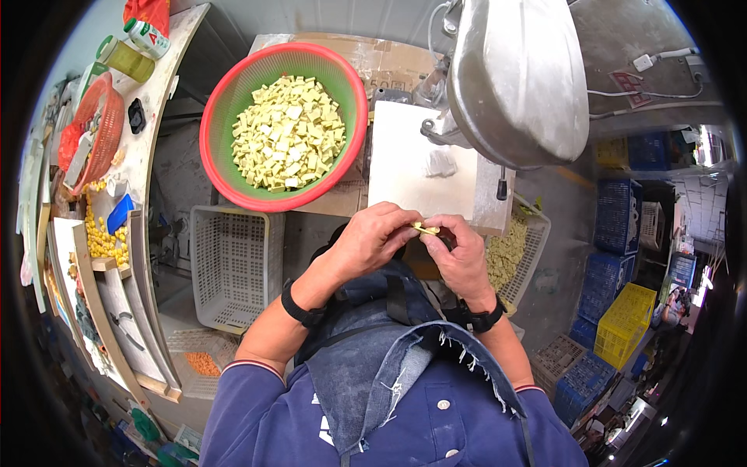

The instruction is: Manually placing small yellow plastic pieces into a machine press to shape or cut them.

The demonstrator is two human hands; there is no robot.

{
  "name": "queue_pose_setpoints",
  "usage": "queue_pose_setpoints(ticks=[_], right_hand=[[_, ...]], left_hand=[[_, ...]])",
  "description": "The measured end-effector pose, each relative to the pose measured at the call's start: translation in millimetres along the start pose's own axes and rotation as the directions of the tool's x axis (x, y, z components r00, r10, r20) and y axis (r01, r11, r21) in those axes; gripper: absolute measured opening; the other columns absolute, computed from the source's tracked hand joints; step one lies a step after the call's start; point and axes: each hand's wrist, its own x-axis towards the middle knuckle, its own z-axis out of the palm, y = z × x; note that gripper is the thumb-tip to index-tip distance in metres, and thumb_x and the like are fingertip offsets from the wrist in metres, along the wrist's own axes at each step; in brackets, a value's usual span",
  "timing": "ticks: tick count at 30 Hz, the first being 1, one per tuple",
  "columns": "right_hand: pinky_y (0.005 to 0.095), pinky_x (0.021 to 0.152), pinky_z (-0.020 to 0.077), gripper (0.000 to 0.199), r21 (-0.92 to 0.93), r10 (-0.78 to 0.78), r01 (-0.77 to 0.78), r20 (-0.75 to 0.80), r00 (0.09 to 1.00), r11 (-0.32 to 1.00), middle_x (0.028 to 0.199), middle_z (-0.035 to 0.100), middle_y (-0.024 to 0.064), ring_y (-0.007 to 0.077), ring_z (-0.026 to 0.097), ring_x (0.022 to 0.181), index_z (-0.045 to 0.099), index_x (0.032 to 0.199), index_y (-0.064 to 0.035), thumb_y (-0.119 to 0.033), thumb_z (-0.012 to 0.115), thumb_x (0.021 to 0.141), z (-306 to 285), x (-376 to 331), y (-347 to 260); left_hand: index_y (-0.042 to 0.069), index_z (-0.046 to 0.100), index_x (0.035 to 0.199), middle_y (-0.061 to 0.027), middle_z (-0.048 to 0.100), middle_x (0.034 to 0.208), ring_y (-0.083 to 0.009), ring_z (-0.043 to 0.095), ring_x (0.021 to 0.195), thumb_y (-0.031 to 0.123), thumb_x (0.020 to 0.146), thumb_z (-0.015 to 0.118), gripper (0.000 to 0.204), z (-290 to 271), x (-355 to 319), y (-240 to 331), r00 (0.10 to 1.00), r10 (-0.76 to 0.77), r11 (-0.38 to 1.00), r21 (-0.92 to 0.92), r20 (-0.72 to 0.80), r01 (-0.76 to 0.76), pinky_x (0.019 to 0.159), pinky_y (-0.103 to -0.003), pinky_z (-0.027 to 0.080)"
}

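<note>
My left hand (378, 237) and my right hand (459, 257) meet in front of the white board (397, 156). Both are closed, fingertips pinching a small pale yellow-green piece (425, 229) between them; the fingers partly cover it, and whether it is one piece or two I cannot tell. Beyond my left hand stands a round red-rimmed basin (210, 156) with a green inside, heaped with small yellow-green blocks (288, 136). A large grey metal machine housing (517, 78) overhangs the board on the right. A small whitish block (440, 163) lies on the board.
A white plastic crate (233, 268) sits below the basin. Another crate (537, 249), holding yellow-green bits, is beside my right hand. At left, a workbench (159, 101) carries a red basket (101, 140), jars and yellow pieces. Blue crates (615, 218) and a yellow crate (626, 323) are stacked at right.
</note>
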Motion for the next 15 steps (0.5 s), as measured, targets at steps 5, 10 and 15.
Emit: queue_pose_setpoints(ticks=[5,10,15], right_hand=[[0.0311,0.08,0.0548,0.021,-0.014,-0.012,0.012,0.024,1.0,1.0,0.096,0.07,0.0112,0.0203,0.07,0.087,0.063,0.107,-0.0012,0.002,0.07,0.087,-0.4,0.9,-1.7],[0.0311,0.081,0.0541,0.021,-0.025,-0.027,0.028,0.021,0.999,0.999,0.097,0.07,0.0114,0.0211,0.069,0.087,0.063,0.106,-0.0018,0.003,0.07,0.087,0.1,1.7,-1.1],[0.0316,0.081,0.054,0.02,-0.069,-0.038,0.04,0.024,0.999,0.997,0.098,0.07,0.0118,0.0213,0.069,0.088,0.063,0.106,-0.0016,0.002,0.07,0.087,1.4,0.2,-4.3]], left_hand=[[0.003,0.068,0.108,-0.0112,0.064,0.087,-0.0269,0.066,0.077,0.006,0.087,0.072,0.021,-2.9,-0.1,0.0,0.999,-0.034,0.999,-0.016,0.028,0.034,0.07,-0.036,0.054],[0.003,0.067,0.107,-0.0118,0.064,0.087,-0.0287,0.065,0.079,0.009,0.085,0.072,0.023,-4.4,2.7,1.3,0.996,-0.067,0.997,-0.041,0.054,0.069,0.072,-0.04,0.054],[0.004,0.067,0.107,-0.0123,0.064,0.088,-0.0311,0.065,0.079,0.009,0.086,0.072,0.022,-2.1,2.4,-2.1,0.998,-0.057,0.997,-0.044,0.028,0.058,0.073,-0.041,0.054]])
